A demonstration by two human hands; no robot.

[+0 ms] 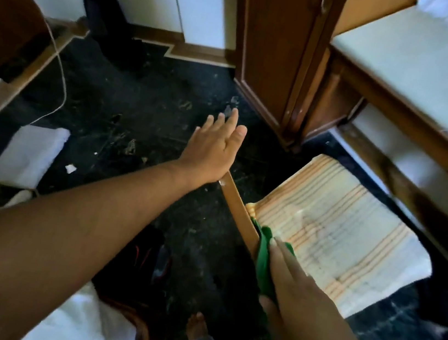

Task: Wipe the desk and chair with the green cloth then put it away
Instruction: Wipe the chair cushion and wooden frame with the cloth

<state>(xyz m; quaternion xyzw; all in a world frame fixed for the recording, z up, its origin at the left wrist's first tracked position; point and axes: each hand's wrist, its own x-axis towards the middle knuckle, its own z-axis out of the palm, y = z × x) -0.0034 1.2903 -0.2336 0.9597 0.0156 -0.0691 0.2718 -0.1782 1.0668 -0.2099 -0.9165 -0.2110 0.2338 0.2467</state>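
Note:
The chair [236, 203] stands at the lower right, seen from above, its seat covered by a cream cushion with orange stripes [338, 232]. My right hand [296, 283] presses the green cloth [265, 259] against the chair's wooden top rail, next to the cushion. My left hand [214, 151] hovers flat over the dark floor with its fingers spread, its heel close to the rail's far end and nothing in it. The desk [419, 82] with its pale top runs along the right side.
A brown wooden cabinet [280, 48] stands behind the chair. A black bag [108, 21] leans on the white wall. A white cable [61, 72] hangs at left above a white cushion [29, 154]. My bare foot [196, 327] stands on the dusty dark floor.

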